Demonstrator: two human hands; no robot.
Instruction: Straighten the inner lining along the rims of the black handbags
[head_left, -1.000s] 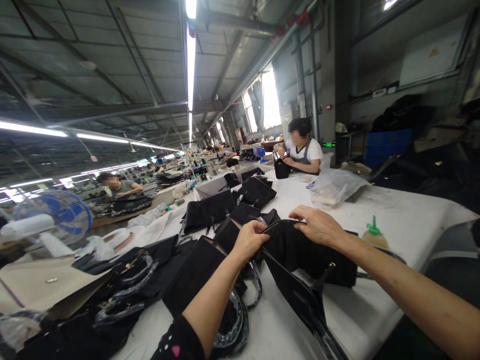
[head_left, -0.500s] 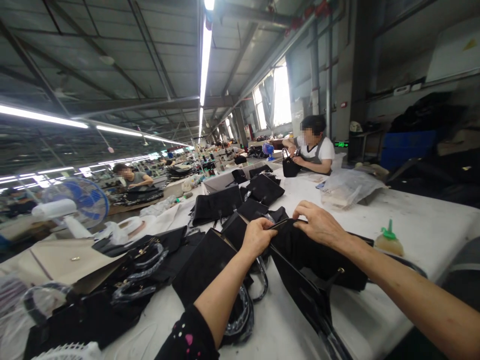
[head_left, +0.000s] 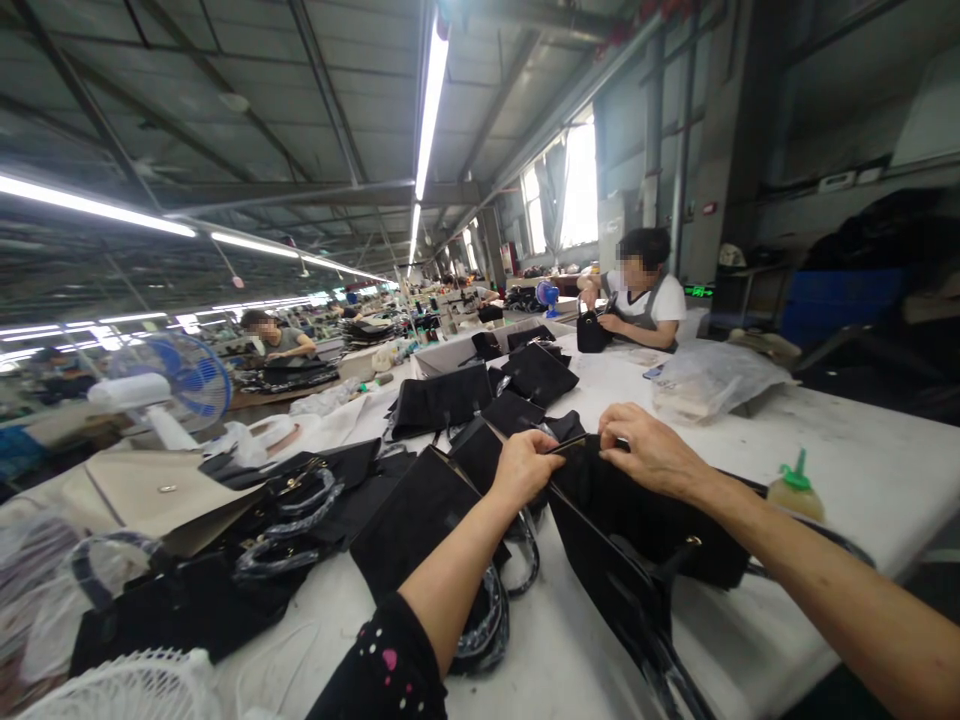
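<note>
A black handbag [head_left: 637, 535] lies on its side on the white table [head_left: 862, 470] in front of me. My left hand [head_left: 529, 468] is closed on the bag's top rim at its near corner. My right hand [head_left: 651, 452] pinches the same rim a little further right, fingers curled over the edge. The bag's strap and gold fittings [head_left: 694, 541] hang toward the table's front edge. Black bags with plastic-wrapped handles [head_left: 292, 530] lie to the left of my left arm.
More black bags [head_left: 439, 400] are spread up the table's middle. A glue bottle with a green cap [head_left: 796, 490] stands right of my arm, a plastic bag [head_left: 705, 380] beyond it. A blue fan [head_left: 180, 385] stands left. A person [head_left: 641, 300] works at the far end.
The view has swung slightly left and down. Both hands keep their hold on the bag's rim, with the two hands drawn a little closer together.
</note>
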